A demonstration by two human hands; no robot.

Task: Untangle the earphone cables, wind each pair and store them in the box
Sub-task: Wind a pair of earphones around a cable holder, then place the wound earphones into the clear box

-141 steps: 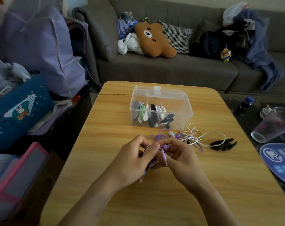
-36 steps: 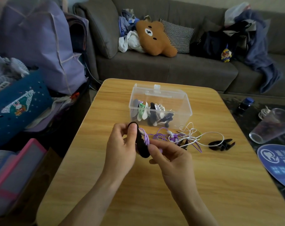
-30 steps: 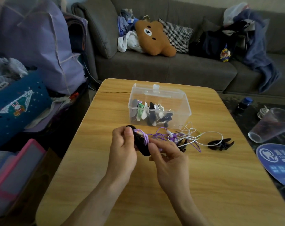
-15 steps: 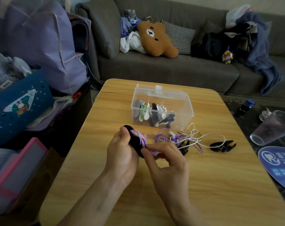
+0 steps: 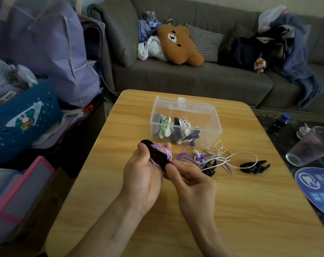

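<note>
Several more purple turns laid on black winder (image 5: 158, 156) since a second ago; gripped upright in left hand (image 5: 142, 179). Right hand (image 5: 190, 179) pinching purple cable (image 5: 183, 156), feeding slack. Winding underway; clear box (image 5: 209, 125) beyond, white earphones (image 5: 220, 154) still loose.

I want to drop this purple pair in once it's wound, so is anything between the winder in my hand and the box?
Nothing visible blocks the way. The black winder, held in the left hand, sits just short of the clear box, whose top is open. The tangle of white and purple cables lies off to the right of that path.
</note>
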